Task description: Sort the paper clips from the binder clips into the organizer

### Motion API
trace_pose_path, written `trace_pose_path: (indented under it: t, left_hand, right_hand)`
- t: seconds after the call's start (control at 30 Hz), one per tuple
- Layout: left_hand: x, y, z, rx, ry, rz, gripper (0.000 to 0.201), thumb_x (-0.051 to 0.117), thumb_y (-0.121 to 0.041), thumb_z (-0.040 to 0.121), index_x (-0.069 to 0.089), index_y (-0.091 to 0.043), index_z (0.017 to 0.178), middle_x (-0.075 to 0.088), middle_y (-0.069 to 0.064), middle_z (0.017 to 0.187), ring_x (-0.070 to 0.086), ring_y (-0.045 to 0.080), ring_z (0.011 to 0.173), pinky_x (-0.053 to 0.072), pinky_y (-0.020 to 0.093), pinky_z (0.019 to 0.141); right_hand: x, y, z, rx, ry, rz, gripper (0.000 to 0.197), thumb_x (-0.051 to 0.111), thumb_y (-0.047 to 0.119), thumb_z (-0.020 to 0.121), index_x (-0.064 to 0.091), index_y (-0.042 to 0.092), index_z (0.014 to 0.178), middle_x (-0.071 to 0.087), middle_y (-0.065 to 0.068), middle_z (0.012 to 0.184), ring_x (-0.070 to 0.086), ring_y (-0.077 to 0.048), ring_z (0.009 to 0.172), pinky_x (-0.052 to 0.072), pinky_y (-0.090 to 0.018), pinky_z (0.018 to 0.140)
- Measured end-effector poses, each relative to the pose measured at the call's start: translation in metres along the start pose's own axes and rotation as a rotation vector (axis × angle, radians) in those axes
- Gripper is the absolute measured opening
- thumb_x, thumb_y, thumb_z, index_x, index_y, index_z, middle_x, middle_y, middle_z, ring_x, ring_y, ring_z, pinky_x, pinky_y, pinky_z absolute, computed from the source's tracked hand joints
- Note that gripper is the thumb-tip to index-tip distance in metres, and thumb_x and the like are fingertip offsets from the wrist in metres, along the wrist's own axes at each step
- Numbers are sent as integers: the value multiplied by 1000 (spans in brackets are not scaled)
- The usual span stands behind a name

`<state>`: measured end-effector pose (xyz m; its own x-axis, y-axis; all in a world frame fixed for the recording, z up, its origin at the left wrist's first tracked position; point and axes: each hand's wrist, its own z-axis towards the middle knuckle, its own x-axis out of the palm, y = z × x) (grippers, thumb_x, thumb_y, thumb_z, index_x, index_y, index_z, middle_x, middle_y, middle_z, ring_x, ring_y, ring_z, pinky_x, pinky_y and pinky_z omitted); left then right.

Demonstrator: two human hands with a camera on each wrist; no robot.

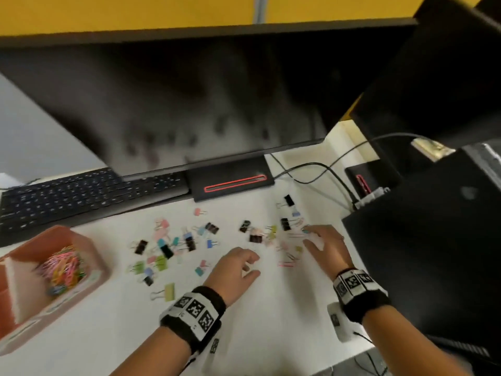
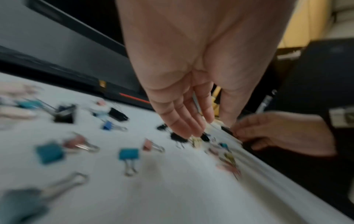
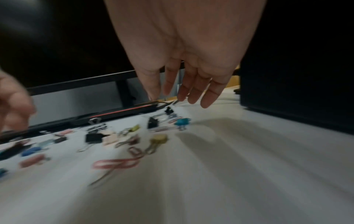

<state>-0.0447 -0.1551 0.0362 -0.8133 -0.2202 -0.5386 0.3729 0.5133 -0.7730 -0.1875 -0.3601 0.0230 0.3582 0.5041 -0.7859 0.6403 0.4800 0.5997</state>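
Note:
A pinkish-brown organizer (image 1: pixel 89 256) stands at the left of the white desk, and one compartment holds a heap of coloured paper clips (image 1: pixel 63 270). Several binder clips (image 1: pixel 165 251) in black, blue, pink and green lie scattered mid-desk, mixed with loose paper clips (image 1: pixel 286 264) further right. My left hand (image 1: pixel 252 265) hovers over the desk with relaxed fingers (image 2: pixel 184 121) and holds nothing. My right hand (image 1: pixel 309 236) spreads its fingers (image 3: pixel 191 91) above the right cluster, over a pink paper clip (image 3: pixel 114 163) and a black binder clip (image 3: pixel 93 137); it is empty.
A black keyboard (image 1: pixel 81 194) and a monitor (image 1: pixel 189 104) on its base (image 1: pixel 230 180) line the back. A black computer tower (image 1: pixel 423 253) and cables (image 1: pixel 320 169) close off the right side. The desk's front edge (image 1: pixel 352 359) is near my right wrist.

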Motion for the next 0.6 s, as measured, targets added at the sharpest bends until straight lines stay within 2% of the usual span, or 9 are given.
trace_pose_path:
  t: [0.1, 0.2, 0.23, 0.3, 0.4, 0.53, 0.6]
  left_hand:
    - [43, -12, 21, -9, 100, 97, 38, 61, -29, 85, 52, -24, 121, 48, -2, 120, 50, 11, 104, 40, 18, 89]
    - [73, -22, 37, -18, 71, 147, 50, 65, -37, 80, 48, -28, 126, 43, -3, 123, 42, 14, 115, 40, 30, 100]
    - [81, -24, 41, -26, 41, 163, 53, 66, -40, 78, 48, -29, 126, 42, -4, 122, 42, 14, 113, 41, 31, 99]
    - [91, -27, 51, -48, -14, 211, 55, 68, -44, 74, 48, -29, 123, 43, -5, 118, 43, 14, 109, 43, 33, 95]
    - [98, -27, 61, -68, -73, 245, 49, 69, -38, 74, 51, -26, 118, 46, -4, 116, 44, 16, 108, 45, 37, 91]
    - [96, -24, 65, -68, -103, 212, 27, 62, -23, 83, 59, -19, 110, 54, 1, 107, 48, 19, 102, 45, 36, 88]
    - [94, -22, 62, -57, -120, 189, 16, 61, -17, 85, 64, -14, 101, 57, 4, 99, 50, 20, 97, 43, 31, 84]
  right_hand:
    - [-11, -20, 22, 48, 55, 11, 37, 70, 19, 79, 60, 18, 114, 58, -1, 116, 54, -19, 111, 42, -38, 103]
    - [-10, -25, 42, 60, 151, 33, 44, 73, 21, 76, 57, 15, 117, 55, -5, 122, 51, -21, 115, 39, -29, 102]
    - [-9, -23, 47, 57, 179, 27, 47, 75, 21, 74, 57, 15, 117, 54, -6, 123, 50, -21, 115, 37, -26, 99]
    - [-5, -19, 53, 44, 218, -26, 53, 80, 24, 69, 57, 16, 116, 52, -5, 121, 48, -20, 113, 37, -27, 96]
    - [2, -13, 58, -12, 238, -40, 52, 80, 20, 69, 59, 14, 116, 53, -5, 117, 47, -20, 109, 37, -25, 93]
    - [12, -15, 60, -21, 249, -10, 34, 74, 8, 75, 64, 7, 107, 57, -8, 112, 54, -21, 106, 42, -22, 90]
    - [13, -16, 59, -24, 262, -6, 22, 70, 7, 78, 68, 6, 100, 61, -10, 106, 57, -23, 101, 46, -28, 91]
